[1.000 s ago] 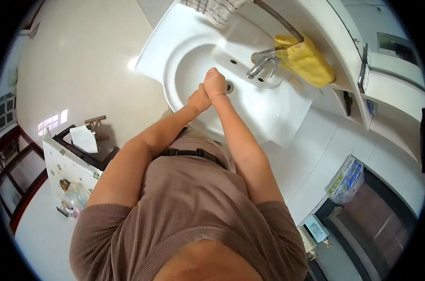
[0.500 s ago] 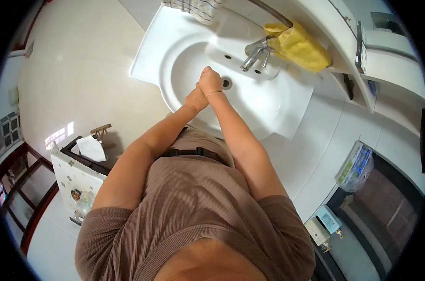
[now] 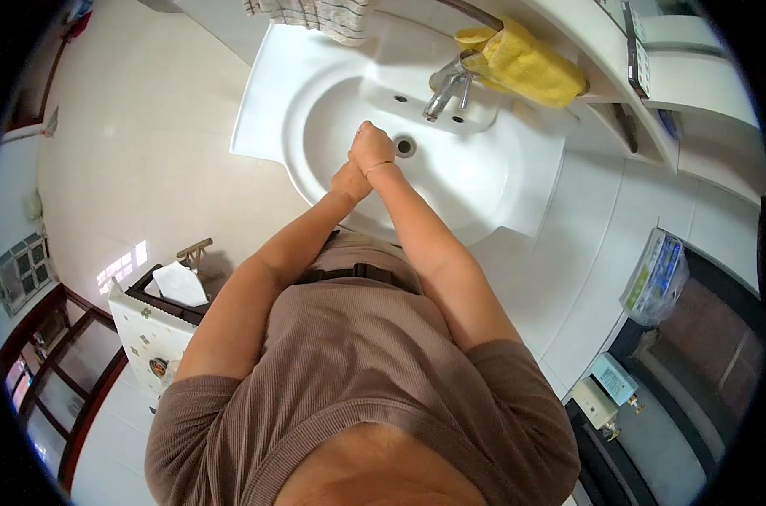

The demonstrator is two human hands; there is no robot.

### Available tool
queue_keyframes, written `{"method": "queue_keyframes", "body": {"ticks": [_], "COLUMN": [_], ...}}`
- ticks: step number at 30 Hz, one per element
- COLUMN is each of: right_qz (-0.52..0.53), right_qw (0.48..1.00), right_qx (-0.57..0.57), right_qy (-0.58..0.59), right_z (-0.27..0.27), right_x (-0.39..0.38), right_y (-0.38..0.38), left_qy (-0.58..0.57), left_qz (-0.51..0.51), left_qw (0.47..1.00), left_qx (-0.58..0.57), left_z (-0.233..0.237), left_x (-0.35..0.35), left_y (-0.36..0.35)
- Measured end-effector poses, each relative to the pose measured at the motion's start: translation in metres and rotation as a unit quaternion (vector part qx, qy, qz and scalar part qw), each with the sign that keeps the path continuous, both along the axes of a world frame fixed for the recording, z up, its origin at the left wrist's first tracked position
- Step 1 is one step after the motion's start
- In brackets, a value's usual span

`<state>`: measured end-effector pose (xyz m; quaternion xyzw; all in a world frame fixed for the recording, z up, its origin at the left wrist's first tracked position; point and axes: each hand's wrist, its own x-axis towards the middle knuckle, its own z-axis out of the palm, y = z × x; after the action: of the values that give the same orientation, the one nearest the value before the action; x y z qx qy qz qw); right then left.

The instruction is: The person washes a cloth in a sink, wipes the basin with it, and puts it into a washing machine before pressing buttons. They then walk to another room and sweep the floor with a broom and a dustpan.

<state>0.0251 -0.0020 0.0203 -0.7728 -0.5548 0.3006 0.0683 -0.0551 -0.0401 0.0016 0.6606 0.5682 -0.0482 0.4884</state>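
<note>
Above the basin [image 3: 484,181], just beside the drain [image 3: 405,146], our left hand [image 3: 346,182] and right hand [image 3: 372,145] touch. The right is curled closed; the left's fingers are hidden, so we cannot tell its grip, or whether anything lies between. As for progress, the hands are joined, no stream shows from the tap [image 3: 440,103], and we cannot judge what is left. The basin is white and glossy. A yellow cloth [image 3: 534,67] hangs behind the tap, a striped towel [image 3: 332,18] at the basin's far edge; pale floor [image 3: 172,135] spreads leftward.
</note>
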Motion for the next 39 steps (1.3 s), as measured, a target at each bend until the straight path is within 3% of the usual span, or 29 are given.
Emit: {"method": "queue_keyframes", "body": {"ticks": [1,3,4,6,7,9,11,13,14,16,17,19,20,21,23,24,25,26,27,28,29,32,34,35,37,39], "right_qz": [0.006,0.007,-0.028,-0.066,-0.069,-0.054,-0.038,-0.020,-0.050,-0.121,-0.123,-0.045,-0.006,-0.008,0.062,-0.006,-0.006,-0.155,-0.291,-0.225,-0.264,-0.224,-0.238,-0.240,-0.296,-0.297], "right_qw": [1.000,1.000,0.995,0.973,0.972,0.944,0.940,0.936,0.929,0.905,0.905,0.925,0.927,0.927,0.917,0.896,0.896,0.794,0.626,0.486,0.532,0.558,0.629,0.630,0.757,0.775], "right_qx": [0.002,0.006,0.027,0.019,0.021,-0.060,-0.054,-0.049,0.008,0.131,0.132,0.326,0.341,0.341,0.210,0.154,0.154,0.013,-0.131,-0.178,-0.181,-0.188,-0.105,-0.106,0.021,0.028], "right_qy": [0.001,0.005,0.093,0.221,0.224,0.320,0.335,0.349,0.366,0.386,0.386,0.193,0.153,0.154,0.333,0.417,0.417,0.588,0.711,0.826,0.784,0.777,0.732,0.731,0.582,0.558], "right_z": [0.002,-0.001,-0.010,-0.019,-0.008,0.025,0.018,0.022,0.030,0.031,0.031,0.052,0.065,0.075,0.086,0.087,0.088,0.089,0.089,0.077,0.065,0.049,0.067,0.064,0.055,0.049], "right_x": [0.001,0.005,0.011,0.031,0.041,0.059,0.077,0.078,0.076,0.067,0.058,0.036,0.025,0.017,0.004,-0.001,0.003,0.014,0.026,0.039,0.049,0.064,0.063,0.063,0.061,0.063], "right_y": [-0.001,-0.001,-0.002,-0.002,-0.006,-0.016,-0.022,-0.024,-0.025,-0.024,-0.023,-0.019,-0.022,-0.026,-0.033,-0.035,-0.033,-0.028,-0.023,-0.021,-0.026,-0.032,-0.036,-0.039,-0.046,-0.059], "left_qy": [0.001,0.002,0.003,-0.054,-0.051,-0.201,-0.244,-0.317,-0.314,-0.426,-0.425,-0.467,-0.507,-0.506,-0.512,-0.474,-0.474,-0.492,-0.507,-0.508,-0.446,-0.422,-0.399,-0.399,-0.292,-0.241], "left_qz": [-0.003,0.126,0.123,0.183,0.180,0.205,0.183,0.191,0.189,0.325,0.323,0.347,0.347,0.346,0.355,0.348,0.348,0.287,0.227,0.219,0.289,0.251,0.196,0.196,0.104,0.057], "left_qw": [1.000,0.992,0.992,0.969,0.970,0.916,0.897,0.841,0.842,0.752,0.754,0.692,0.655,0.657,0.633,0.671,0.670,0.677,0.680,0.696,0.756,0.780,0.839,0.838,0.946,0.966], "left_qx": [0.001,0.027,0.029,-0.157,-0.156,-0.281,-0.319,-0.395,-0.395,-0.383,-0.384,-0.426,-0.439,-0.440,-0.460,-0.453,-0.453,-0.467,-0.478,-0.458,-0.383,-0.389,-0.315,-0.317,-0.098,0.078], "left_z": [-0.001,-0.004,-0.001,0.005,0.010,0.023,0.051,0.053,0.052,0.056,0.056,0.073,0.083,0.074,0.049,0.082,0.080,0.075,0.071,0.079,0.087,0.080,0.084,0.086,0.088,0.057], "left_x": [0.001,0.004,0.001,-0.011,-0.020,-0.041,-0.058,-0.077,-0.080,-0.080,-0.076,-0.056,-0.044,-0.039,-0.031,-0.028,-0.029,-0.032,-0.034,-0.027,-0.015,-0.010,-0.003,0.002,0.009,0.014], "left_y": [-0.001,-0.002,0.002,0.015,0.023,0.043,0.058,0.075,0.076,0.075,0.072,0.063,0.060,0.062,0.069,0.068,0.068,0.069,0.069,0.067,0.062,0.070,0.082,0.091,0.113,0.145]}}
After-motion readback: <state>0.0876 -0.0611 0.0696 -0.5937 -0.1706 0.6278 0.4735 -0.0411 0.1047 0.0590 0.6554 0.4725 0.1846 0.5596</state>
